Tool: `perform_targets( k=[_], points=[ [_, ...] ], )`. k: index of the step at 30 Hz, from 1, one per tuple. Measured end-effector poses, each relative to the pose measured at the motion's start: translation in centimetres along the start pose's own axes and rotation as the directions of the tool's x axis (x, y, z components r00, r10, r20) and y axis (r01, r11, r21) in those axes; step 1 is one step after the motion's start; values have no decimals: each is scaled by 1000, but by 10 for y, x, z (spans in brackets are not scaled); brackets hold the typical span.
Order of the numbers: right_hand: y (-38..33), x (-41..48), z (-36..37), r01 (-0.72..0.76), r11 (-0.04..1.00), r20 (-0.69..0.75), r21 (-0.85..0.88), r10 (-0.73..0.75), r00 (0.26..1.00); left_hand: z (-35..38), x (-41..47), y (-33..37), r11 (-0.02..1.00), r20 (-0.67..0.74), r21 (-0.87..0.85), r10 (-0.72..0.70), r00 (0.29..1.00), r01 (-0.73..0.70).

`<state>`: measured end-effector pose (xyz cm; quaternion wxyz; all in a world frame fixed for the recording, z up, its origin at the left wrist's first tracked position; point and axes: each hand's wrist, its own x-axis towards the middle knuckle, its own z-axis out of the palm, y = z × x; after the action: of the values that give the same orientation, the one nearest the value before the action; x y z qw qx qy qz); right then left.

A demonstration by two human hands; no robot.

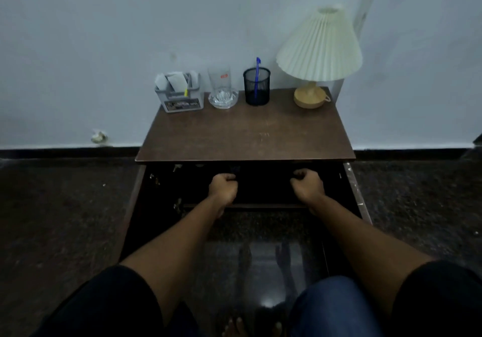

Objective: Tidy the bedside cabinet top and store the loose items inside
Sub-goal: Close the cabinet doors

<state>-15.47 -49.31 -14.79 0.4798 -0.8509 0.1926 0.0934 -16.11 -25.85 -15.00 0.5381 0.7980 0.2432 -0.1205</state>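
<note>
Dark brown bedside cabinet [245, 133], set against the pale wall, top worn and slightly scuffed, front wide open with the doors swung out to either side. Along the cabinet's back edge, a tidy row: grey caddy [180, 93] stuffed with white sachets at the back left corner, clear glass [220, 79] standing in a cut-glass ashtray [223, 98] just right of it, black mesh pen cup [256, 86] with a blue pen [257, 76] near the middle, pleated cream lamp [317, 57] at the back right corner. Probably light, all of it; glass and ashtray hard, slick and breakable, best lifted separately by the sides; mesh cup stiff, easy to grip around the rim; lamp top-heavy, best taken by the wooden base. Below the cabinet top, inside the dark opening, left hand [223, 186] and right hand [307, 185] both curled into fists, fingers closed tight. Held object, if any: cannot tell, too dark. Interior contents likewise lost in shadow.
</note>
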Motion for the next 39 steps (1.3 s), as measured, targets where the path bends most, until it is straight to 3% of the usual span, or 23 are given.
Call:
perform_targets(
  k=[4, 9, 14, 18, 21, 25, 27, 31, 35, 39],
  points=[
    [-17, -49, -14, 91, 994, -29, -59, -92, 995, -57, -43, 1, 990, -65, 113, 86, 994, -78],
    [-20, -103, -37, 173, 979, -15, -110, -176, 984, -123, -108, -26, 861, -126, 484, 247, 961, -158],
    [-2, -149, -59, 225, 961, -3, -159, -228, 974, -164, -154, -64, 732, -216, 682, 215, 952, -11],
    [18, -171, -78, 233, 948, -39, -218, -247, 968, -191, -171, -87, 775, -325, 611, 62, 944, 160],
    [31, -182, -90, 213, 921, -122, -326, -264, 957, -200, -174, -102, 855, -328, 478, -39, 944, 201],
    [52, -194, -99, -18, 890, -233, -455, -100, 967, -202, -182, -116, 912, -278, 375, -57, 959, 163],
    [59, -195, -103, -118, 916, -237, -383, 26, 971, -201, -185, -117, 935, -269, 325, -53, 962, 143],
    [61, -195, -103, -268, 960, -190, -77, 250, 950, -194, -188, -113, 962, -255, 255, -26, 966, 93],
    [59, -198, -101, -271, 962, -215, 32, 272, 938, -175, -188, -108, 981, -258, 181, -24, 966, 73],
    [69, -199, -99, -286, 953, -86, 98, 294, 952, -158, -186, -104, 977, -219, 195, -41, 975, 85]
  ],
)
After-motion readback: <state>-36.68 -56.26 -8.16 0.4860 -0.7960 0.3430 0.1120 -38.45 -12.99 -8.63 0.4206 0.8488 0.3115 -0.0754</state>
